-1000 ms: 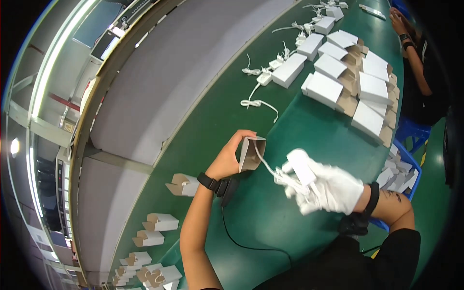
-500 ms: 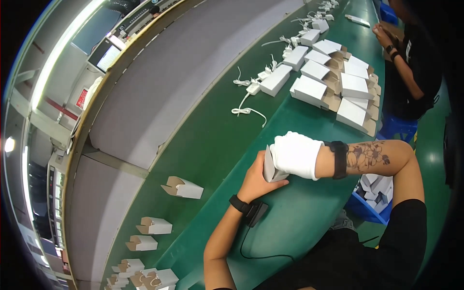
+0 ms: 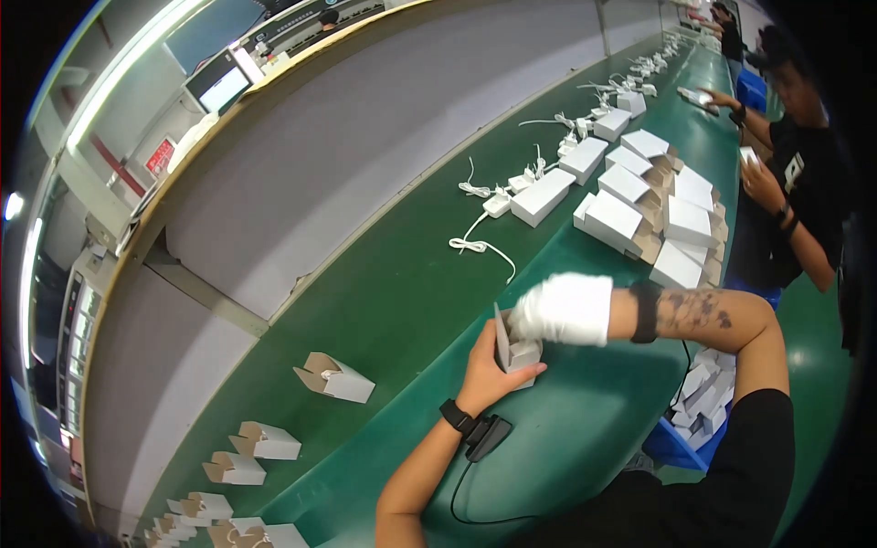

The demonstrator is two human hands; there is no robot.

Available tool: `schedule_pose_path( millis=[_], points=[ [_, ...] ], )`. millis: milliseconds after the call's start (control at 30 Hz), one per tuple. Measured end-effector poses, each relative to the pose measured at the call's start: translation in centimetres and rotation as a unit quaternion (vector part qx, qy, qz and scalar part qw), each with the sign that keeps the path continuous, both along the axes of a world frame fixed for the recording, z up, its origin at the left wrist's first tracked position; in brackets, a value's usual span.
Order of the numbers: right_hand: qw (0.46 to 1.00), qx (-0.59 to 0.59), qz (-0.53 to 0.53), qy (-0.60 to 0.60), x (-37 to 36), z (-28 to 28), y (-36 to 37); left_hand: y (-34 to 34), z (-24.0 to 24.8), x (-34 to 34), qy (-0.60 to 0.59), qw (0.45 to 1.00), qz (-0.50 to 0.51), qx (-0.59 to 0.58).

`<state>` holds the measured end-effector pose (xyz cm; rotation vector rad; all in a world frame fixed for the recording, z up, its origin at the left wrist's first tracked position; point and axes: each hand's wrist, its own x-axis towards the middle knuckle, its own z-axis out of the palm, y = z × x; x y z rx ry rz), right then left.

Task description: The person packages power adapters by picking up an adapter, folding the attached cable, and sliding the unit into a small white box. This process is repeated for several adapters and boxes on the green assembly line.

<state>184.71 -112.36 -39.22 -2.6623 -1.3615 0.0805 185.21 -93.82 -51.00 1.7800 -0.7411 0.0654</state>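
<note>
My left hand [image 3: 486,376] is wrapped round a small white carton [image 3: 524,358], whose upright flap stands next to the fingers. In a white glove, my right hand [image 3: 568,309] is at the carton's open top. Its fingers are smeared by motion, and whether they hold anything is hidden. To the right of the carton's far side lies a group of open white boxes [image 3: 687,221] with brown insides. Beyond my hands, a white charger [image 3: 497,203] with a coiled cable [image 3: 468,245] rests by a closed white box [image 3: 543,197].
Open cartons [image 3: 343,382] stand along the belt at the left. More chargers [image 3: 568,144] and boxes run up the line. A blue bin [image 3: 681,445] of white cartons sits by my right elbow. A co-worker [image 3: 804,183] works at the far right. A black cable [image 3: 475,519] trails from my left wrist.
The view has shifted, showing more of the co-worker. My right hand has lifted slightly off the carton, uncovering more of its top. My left hand keeps its hold.
</note>
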Motion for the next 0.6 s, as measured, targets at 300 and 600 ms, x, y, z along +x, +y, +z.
schedule_pose_path(
  millis=[300,600],
  points=[
    [0.952,0.257,-0.129,-0.102,15.6,0.0,0.5,7.5,0.8,4.3,0.047,0.965,0.204,-0.158],
    [0.927,-0.093,-0.355,-0.08,27.1,-3.2,1.3,9.9,4.9,4.2,-0.214,0.855,0.464,-0.084]
  ],
)
